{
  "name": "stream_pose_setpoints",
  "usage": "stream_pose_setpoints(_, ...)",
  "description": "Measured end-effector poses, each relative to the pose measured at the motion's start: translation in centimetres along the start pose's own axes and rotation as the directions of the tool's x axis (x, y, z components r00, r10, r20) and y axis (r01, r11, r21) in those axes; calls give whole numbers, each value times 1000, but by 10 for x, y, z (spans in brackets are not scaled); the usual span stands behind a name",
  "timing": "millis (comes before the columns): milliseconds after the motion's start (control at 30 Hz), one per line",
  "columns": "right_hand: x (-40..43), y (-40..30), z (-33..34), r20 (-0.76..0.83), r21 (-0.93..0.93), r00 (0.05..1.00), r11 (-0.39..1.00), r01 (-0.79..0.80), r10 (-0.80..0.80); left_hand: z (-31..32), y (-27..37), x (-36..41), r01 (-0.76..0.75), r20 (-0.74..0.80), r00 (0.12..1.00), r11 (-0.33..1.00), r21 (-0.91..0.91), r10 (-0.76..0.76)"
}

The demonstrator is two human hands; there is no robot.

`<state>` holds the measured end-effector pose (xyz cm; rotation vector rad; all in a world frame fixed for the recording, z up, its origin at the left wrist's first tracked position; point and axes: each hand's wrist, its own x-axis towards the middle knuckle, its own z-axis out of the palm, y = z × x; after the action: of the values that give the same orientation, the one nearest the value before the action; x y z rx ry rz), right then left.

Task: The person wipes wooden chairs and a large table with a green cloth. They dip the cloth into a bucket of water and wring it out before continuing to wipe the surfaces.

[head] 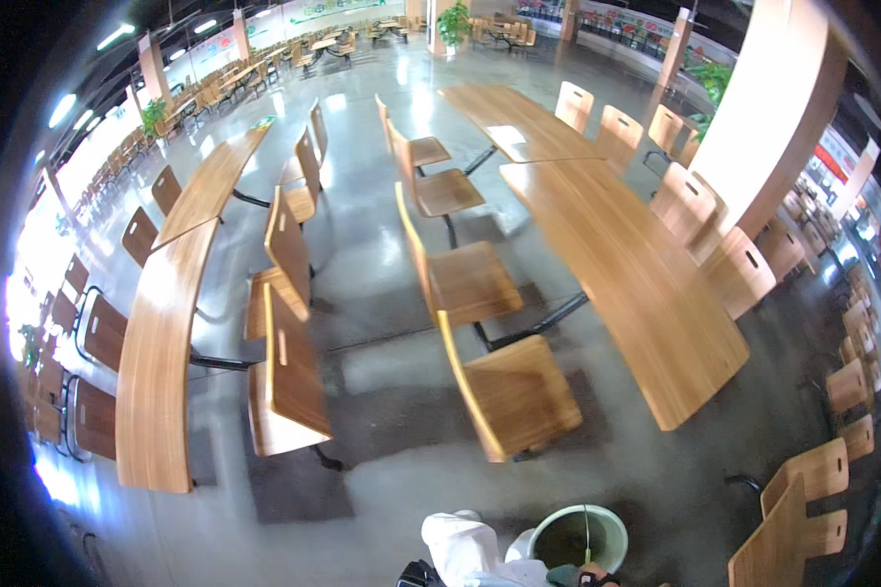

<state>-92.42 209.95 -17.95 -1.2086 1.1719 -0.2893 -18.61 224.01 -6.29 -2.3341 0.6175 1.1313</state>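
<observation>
At the bottom edge, my right hand [600,573], partly cut off and with a black band at the wrist, grips the thin handle [587,534] of a pale round bucket [620,541]. The bucket's inside is dark, and I cannot tell what it holds. Beside the hand is a grey-green patch too cut off to name. White clothing [459,547] shows left of the bucket. A black item [417,574] next to it is too cropped to identify. My left hand is out of view.
A long wooden table [624,257] stands ahead to the right, with wooden chairs [521,396] along its aisle side. Another table [163,352] and chairs [294,367] line the left. A grey floor aisle [371,293] runs between them. More chairs [807,477] and a pillar [760,110] stand right.
</observation>
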Motion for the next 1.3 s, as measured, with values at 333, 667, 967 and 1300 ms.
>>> stream_pose_setpoints(333, 25, -92, 149, 221, 668, 830, 540, -512, 512, -330, -159, 93, -290, -914, 299, 887, -359, -273)
stream_pose_setpoints(667, 181, -111, 514, 30, -271, 984, 949, -160, 175, -474, -302, 157, -514, -907, 331, 856, 59, 261)
stream_pose_setpoints(967, 223, -321, 774, 58, -639, 893, 704, -310, 446, -538, -449, 296, -284, -768, 626, 957, -59, 138)
stream_pose_setpoints(1300, 256, -429, 969, -79, -751, 870, 545, -372, 486, -518, -547, 347, -496, -693, 624, 868, 5, 361)
